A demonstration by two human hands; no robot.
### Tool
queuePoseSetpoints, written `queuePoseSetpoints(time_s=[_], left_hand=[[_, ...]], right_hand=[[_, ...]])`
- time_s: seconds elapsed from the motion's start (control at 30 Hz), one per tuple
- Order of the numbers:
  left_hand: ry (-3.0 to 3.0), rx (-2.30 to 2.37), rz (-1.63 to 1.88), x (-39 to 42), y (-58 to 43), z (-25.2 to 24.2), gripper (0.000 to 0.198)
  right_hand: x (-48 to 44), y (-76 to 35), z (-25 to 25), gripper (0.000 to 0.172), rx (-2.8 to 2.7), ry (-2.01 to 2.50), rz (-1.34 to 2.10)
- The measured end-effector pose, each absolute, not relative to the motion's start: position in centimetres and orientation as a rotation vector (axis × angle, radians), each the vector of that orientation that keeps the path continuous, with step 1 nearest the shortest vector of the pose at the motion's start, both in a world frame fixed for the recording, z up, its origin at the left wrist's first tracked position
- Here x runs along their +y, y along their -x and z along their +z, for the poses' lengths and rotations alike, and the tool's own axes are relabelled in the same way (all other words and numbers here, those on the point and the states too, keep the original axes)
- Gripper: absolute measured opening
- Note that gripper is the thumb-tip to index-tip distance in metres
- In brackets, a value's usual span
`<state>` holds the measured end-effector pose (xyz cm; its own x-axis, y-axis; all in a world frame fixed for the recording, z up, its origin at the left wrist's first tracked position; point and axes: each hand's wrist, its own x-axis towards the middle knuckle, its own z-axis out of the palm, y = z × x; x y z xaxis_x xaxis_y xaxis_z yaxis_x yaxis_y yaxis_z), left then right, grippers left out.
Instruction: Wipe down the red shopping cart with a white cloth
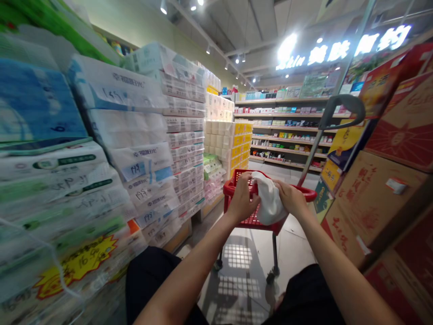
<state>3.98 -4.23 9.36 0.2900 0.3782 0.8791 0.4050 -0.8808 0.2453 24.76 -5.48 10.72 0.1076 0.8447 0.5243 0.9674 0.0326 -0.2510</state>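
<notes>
The left hand is pinching the upper left edge of a white cloth in a bent-fingered grip; the cloth is hanging between the hands at the near rim of a red cart, its long axis running roughly upright. The right hand is gripping the right edge, equally near; the cloth is hiding its fingertips and part of the rim.

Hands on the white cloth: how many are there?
2: the left hand on the left side of the white cloth, the right hand on its right. None looks hidden.
</notes>
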Motion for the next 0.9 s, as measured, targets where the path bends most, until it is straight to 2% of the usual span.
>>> queuePoseSetpoints(time_s=[0.1,0.23,0.43,0.57,0.9], left_hand=[[2.248,-0.740,-1.833,-6.0,-5.3,9.5,0.048],[2.321,-0.575,-1.400,-7.0,-8.4,9.2,0.042],[2.314,-0.781,-0.985,-4.2,-9.8,8.1,0.042],[2.346,-0.835,-0.965,-2.6,-7.0,7.8,0.046],[2.476,-1.007,-0.993,1.4,2.5,8.1,0.028]], right_hand=[[-5.4,-24.8,10.8,0.044,-1.754,1.908,-0.351],[-5.2,-24.9,10.3,0.041,-1.847,1.866,-0.444],[-5.1,-24.7,9.1,0.044,-1.756,1.705,-0.556],[-5.2,-24.8,8.5,0.043,-1.693,1.659,-0.685],[-5.2,-25.6,8.1,0.039,-1.724,1.556,-0.757]])
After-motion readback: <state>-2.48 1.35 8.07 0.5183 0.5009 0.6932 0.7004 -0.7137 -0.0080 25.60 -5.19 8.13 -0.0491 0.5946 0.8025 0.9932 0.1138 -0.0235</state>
